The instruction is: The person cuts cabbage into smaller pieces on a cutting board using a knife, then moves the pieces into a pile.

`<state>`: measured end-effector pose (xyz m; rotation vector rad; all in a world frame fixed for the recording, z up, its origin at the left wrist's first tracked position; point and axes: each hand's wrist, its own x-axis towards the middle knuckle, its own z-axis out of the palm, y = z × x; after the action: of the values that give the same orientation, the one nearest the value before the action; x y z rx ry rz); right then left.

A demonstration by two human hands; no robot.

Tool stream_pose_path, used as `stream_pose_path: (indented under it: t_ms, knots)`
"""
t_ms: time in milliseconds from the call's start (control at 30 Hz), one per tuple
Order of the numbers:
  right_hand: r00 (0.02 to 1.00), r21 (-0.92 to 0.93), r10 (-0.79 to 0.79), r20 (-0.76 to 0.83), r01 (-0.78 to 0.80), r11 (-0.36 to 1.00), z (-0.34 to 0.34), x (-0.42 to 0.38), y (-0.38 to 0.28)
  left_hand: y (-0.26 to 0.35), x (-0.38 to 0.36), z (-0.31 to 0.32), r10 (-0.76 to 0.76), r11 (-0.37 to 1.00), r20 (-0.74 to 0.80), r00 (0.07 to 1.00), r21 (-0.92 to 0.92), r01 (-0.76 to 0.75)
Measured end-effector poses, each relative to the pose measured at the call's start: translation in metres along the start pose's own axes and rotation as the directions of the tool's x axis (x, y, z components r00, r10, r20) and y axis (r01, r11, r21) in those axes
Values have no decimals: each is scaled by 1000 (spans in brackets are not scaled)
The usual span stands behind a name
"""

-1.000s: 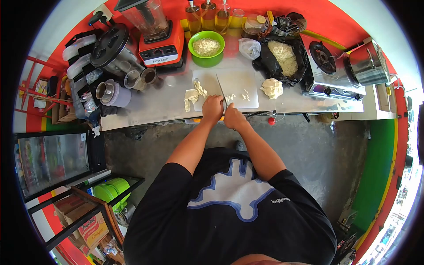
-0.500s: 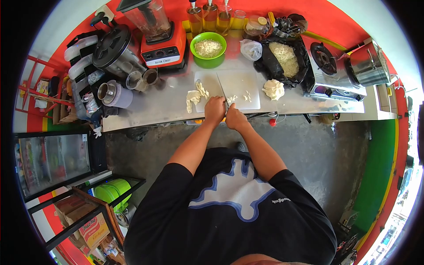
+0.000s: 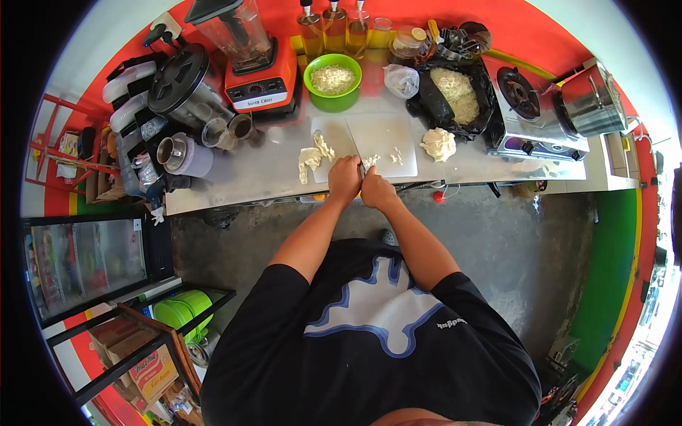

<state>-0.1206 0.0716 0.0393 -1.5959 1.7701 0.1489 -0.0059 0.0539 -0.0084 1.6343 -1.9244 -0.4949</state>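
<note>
My right hand (image 3: 379, 191) is closed around the handle of a knife (image 3: 353, 138), whose blade points away from me across a white cutting board (image 3: 392, 133). Close against the blade on its left, my left hand (image 3: 345, 179) has its fingers curled; what they press on is hidden. Small chopped pale pieces (image 3: 371, 161), which look like oyster mushroom, lie just right of the blade, with a few more (image 3: 396, 155) farther right. Larger torn pieces (image 3: 309, 162) rest at the board's left edge. A whole whitish mushroom clump (image 3: 438, 144) sits on the steel counter right of the board.
Behind the board stands a green bowl (image 3: 332, 101) of shredded pale pieces. A black plastic bag (image 3: 435, 108) holds more of them, beside a gas stove (image 3: 522, 146). A red blender (image 3: 261, 91), cups (image 3: 242, 126) and oil bottles (image 3: 334, 32) line the back and left.
The knife blade has come down lower between my hands, and my hands have shifted very slightly. The view has tilted a little; the other things stay in place.
</note>
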Motion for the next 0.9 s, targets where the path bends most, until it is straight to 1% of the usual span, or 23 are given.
stream_pose_path:
  t_ms: [100,133,167,233,267,300,367,400,433,467,500,533,600,633,667,700,767,800,833,867,900]
  knots:
    - [1000,-23,-5,2,5,1000,-9,4,5,-4,-1,0,-30,997,4,1000,-75,30]
    - [999,1,-27,-32,27,1000,-12,5,9,-7,-1,-2,-45,993,12,999,-111,46]
    - [997,24,-49,-66,51,998,-15,6,12,-10,-3,-4,-41,993,11,999,-109,42]
    - [994,46,-57,-98,62,997,-24,-3,15,-16,-3,-10,-143,966,98,985,-200,161]
    - [990,66,-64,-123,72,995,-28,-7,16,-19,-3,-13,-142,965,62,988,-215,152]
    - [990,69,-66,-127,75,995,-27,-6,21,-21,-4,-17,-138,966,59,989,-212,148]
    - [982,143,-167,-91,179,973,-15,4,35,-25,-3,-25,-153,954,5,988,-261,149]
    - [981,150,-169,-92,182,972,-10,5,40,-21,-3,-36,-169,950,1,986,-266,163]
    - [975,161,-210,-72,219,962,-4,5,45,-21,-2,-43,-165,953,4,986,-258,161]
    - [967,172,-250,-52,255,951,1,6,50,-22,0,-49,-181,943,-79,980,-296,150]
    - [966,179,-252,-52,257,950,4,4,54,-26,1,-52,-199,933,-161,967,-334,137]
    - [965,151,-259,-46,263,953,5,3,58,-34,4,-53,-219,936,-205,954,-319,146]
    - [963,118,-269,-38,271,955,5,2,66,-44,6,-57,-234,932,-212,949,-327,157]
    - [970,118,-240,-40,243,963,4,2,72,-48,7,-58,-249,926,-219,943,-339,166]
    - [977,115,-211,-41,214,970,2,2,77,-52,8,-59,-268,919,-169,949,-341,198]
    - [977,106,-212,-37,215,971,1,1,83,-55,8,-59,-275,916,-172,946,-347,203]
    - [987,125,-127,-101,139,982,-1,1,94,-61,10,-55,-190,966,-179,965,-209,152]
    - [988,118,-124,-94,135,984,-2,-1,97,-56,10,-59,-223,954,-109,969,-228,194]
    - [989,128,-79,-129,96,987,-3,-3,101,-58,10,-55,-228,952,-106,968,-234,199]
    - [985,141,-35,-168,59,988,-6,-4,103,-59,13,-54,-172,973,-104,979,-172,153]
    - [985,138,-31,-171,56,989,-7,-3,106,-57,16,-53,-113,989,-99,989,-109,102]
